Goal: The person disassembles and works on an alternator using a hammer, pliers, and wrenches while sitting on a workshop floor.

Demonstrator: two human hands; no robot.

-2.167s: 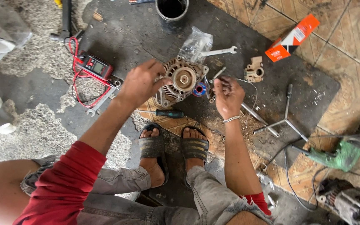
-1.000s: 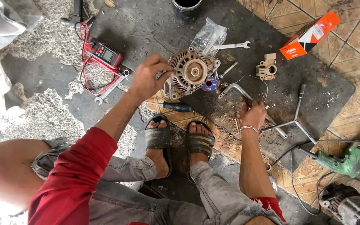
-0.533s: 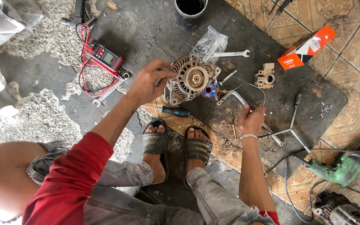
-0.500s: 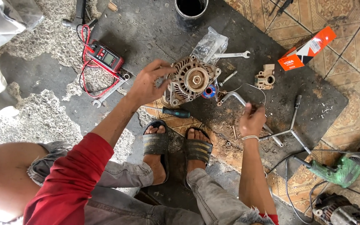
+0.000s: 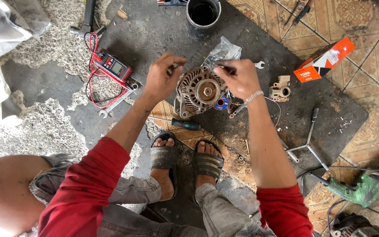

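Left hand: my left hand (image 5: 161, 79) grips the left rim of the alternator (image 5: 198, 91), fingers curled over its edge, thumb side toward me.
Right hand: my right hand (image 5: 238, 78) sits on the upper right of the alternator, fingers closed around a thin metal tool (image 5: 221, 67) whose tip points left across the housing; I cannot tell what kind of tool it is. A metal bracelet (image 5: 253, 96) circles that wrist.
Alternator: it sits tilted on the dark rubber mat (image 5: 154, 35), pulley face turned up toward me, between both hands and just beyond my sandalled feet (image 5: 185, 158).
Close by: a small blue spool (image 5: 220, 103) touches its lower right side; a crumpled clear plastic bag (image 5: 224, 49) lies just behind it; a screwdriver with a dark handle (image 5: 185, 124) lies in front, near my toes.
Right of the hands: a small metal housing part (image 5: 280, 89), an open-end spanner (image 5: 258, 65), an orange box (image 5: 324, 66), a cross-shaped socket wrench (image 5: 305, 145).
Left of the hands: a red multimeter (image 5: 114, 66) with red leads, another wrench (image 5: 115, 103) below it.
Far edge: a black can (image 5: 203, 15) on the mat.
Lower right: a green power drill (image 5: 360, 188) on the patterned tile floor (image 5: 365, 26).
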